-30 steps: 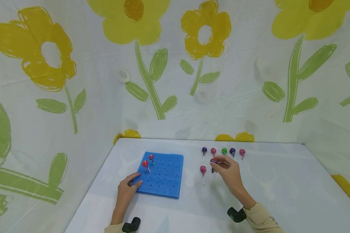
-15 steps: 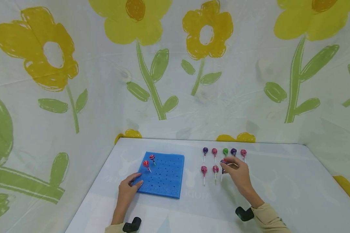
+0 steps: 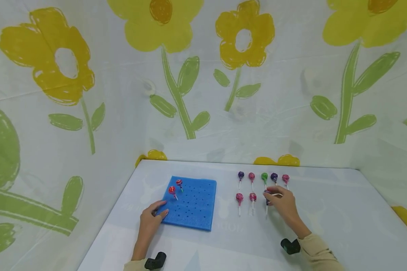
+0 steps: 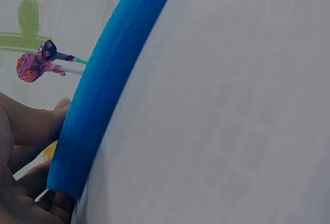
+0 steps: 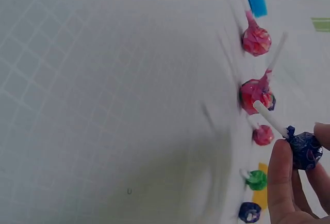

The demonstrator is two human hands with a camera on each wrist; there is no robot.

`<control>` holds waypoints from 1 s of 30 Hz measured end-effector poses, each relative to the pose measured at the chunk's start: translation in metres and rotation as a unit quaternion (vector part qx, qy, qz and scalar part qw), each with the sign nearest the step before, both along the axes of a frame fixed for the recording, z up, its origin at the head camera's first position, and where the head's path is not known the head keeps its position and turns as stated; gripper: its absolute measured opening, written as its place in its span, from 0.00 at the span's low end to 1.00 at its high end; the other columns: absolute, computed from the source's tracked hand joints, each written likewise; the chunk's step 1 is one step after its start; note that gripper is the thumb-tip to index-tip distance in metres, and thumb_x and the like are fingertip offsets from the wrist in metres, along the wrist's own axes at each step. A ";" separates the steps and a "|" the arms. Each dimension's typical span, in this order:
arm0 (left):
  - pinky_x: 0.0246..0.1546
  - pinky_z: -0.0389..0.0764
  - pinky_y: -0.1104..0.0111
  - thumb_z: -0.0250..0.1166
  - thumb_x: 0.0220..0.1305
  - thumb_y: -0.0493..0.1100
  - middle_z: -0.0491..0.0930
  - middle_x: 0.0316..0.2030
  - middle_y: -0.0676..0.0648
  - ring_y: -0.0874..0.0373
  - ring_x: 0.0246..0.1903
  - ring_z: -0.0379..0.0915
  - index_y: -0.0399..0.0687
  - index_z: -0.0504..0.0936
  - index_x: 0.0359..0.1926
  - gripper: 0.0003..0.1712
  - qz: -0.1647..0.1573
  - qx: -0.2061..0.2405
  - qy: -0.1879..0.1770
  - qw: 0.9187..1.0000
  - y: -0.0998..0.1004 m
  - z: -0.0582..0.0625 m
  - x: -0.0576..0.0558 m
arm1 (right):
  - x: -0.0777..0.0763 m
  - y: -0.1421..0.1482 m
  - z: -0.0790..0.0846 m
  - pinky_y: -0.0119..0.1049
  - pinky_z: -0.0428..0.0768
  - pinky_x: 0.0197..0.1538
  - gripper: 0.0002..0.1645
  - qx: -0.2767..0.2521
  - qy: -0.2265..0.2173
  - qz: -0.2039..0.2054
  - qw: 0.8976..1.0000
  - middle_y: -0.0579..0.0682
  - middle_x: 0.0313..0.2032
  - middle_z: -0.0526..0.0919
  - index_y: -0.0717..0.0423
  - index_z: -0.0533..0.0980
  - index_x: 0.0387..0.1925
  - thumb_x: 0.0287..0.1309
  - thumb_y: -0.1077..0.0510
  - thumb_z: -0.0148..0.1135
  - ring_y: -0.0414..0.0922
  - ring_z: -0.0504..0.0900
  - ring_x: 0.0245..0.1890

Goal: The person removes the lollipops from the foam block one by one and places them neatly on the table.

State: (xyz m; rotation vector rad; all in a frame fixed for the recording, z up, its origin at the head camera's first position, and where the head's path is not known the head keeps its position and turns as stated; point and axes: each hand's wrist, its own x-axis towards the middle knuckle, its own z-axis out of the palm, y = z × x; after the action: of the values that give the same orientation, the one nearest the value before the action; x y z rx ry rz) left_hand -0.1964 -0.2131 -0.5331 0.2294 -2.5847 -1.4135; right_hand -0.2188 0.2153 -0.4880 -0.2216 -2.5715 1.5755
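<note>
My left hand point(image 3: 150, 222) holds the left edge of a blue foam board point(image 3: 196, 205) dotted with small holes. In the left wrist view, thumb and fingers bracket the foam's edge. Two wrapped lollipops stand in its upper left: a red and orange lollipop point(image 3: 172, 190) and a darker red and purple lollipop point(image 3: 179, 182). My right hand point(image 3: 285, 203) pinches a dark purple lollipop point(image 5: 305, 150) by its wrapped head, stick pointing away from the palm. To its left lie a pink lollipop point(image 3: 252, 197) and another pink lollipop point(image 3: 239, 197).
Behind the right hand runs a row of lollipops on the white table point(image 3: 224, 248): a purple one point(image 3: 241, 175), a pink one point(image 3: 251, 175), a green one point(image 3: 264, 176), a dark blue one point(image 3: 274, 176) and a pink one point(image 3: 285, 178). Flower-printed cloth point(image 3: 122, 113) rises behind the table.
My right hand has moved rightward with the purple lollipop, past the front pink lollipops, which now show uncovered. The left hand stays at the foam board's edge.
</note>
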 end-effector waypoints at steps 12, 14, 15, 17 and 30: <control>0.56 0.71 0.50 0.67 0.57 0.37 0.75 0.56 0.37 0.40 0.57 0.68 0.40 0.81 0.52 0.19 -0.002 0.009 0.014 1.000 0.003 0.001 0.000 | -0.010 0.006 -0.011 0.30 0.81 0.31 0.17 0.081 -0.040 -0.008 0.996 0.58 0.38 0.81 0.65 0.77 0.46 0.57 0.58 0.64 0.47 0.78 0.32; 0.56 0.71 0.50 0.67 0.57 0.37 0.75 0.56 0.37 0.41 0.57 0.68 0.40 0.81 0.52 0.19 -0.003 0.011 0.013 1.000 0.003 0.001 0.000 | -0.011 0.007 -0.013 0.31 0.81 0.30 0.17 0.090 -0.042 -0.002 0.995 0.59 0.38 0.81 0.66 0.77 0.45 0.56 0.60 0.65 0.46 0.79 0.30; 0.57 0.71 0.50 0.67 0.57 0.37 0.75 0.56 0.37 0.41 0.58 0.68 0.40 0.81 0.52 0.20 -0.003 0.012 0.010 1.000 0.003 0.001 0.000 | -0.011 0.007 -0.015 0.32 0.82 0.30 0.17 0.094 -0.043 0.001 0.995 0.59 0.37 0.81 0.66 0.77 0.45 0.55 0.61 0.65 0.46 0.79 0.30; 0.57 0.71 0.51 0.67 0.58 0.37 0.75 0.56 0.37 0.41 0.58 0.68 0.41 0.81 0.52 0.20 -0.005 0.012 0.009 1.000 0.003 0.002 0.000 | -0.013 0.008 -0.017 0.34 0.82 0.30 0.18 0.101 -0.046 0.007 0.994 0.59 0.37 0.81 0.68 0.77 0.45 0.54 0.62 0.66 0.45 0.79 0.29; 0.55 0.71 0.50 0.67 0.58 0.37 0.75 0.55 0.37 0.41 0.57 0.69 0.40 0.81 0.52 0.19 -0.005 0.009 0.020 1.000 0.001 0.002 0.002 | -0.012 0.007 -0.012 0.37 0.83 0.31 0.18 0.132 -0.072 0.035 0.988 0.60 0.39 0.79 0.67 0.75 0.45 0.52 0.66 0.66 0.48 0.78 0.31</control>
State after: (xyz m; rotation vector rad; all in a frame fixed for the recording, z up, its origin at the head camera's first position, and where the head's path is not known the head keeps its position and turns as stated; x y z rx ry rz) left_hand -0.1941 -0.2123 -0.5308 0.1893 -2.5470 -1.4298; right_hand -0.2311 0.2221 -0.5003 -0.2288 -2.8919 1.2622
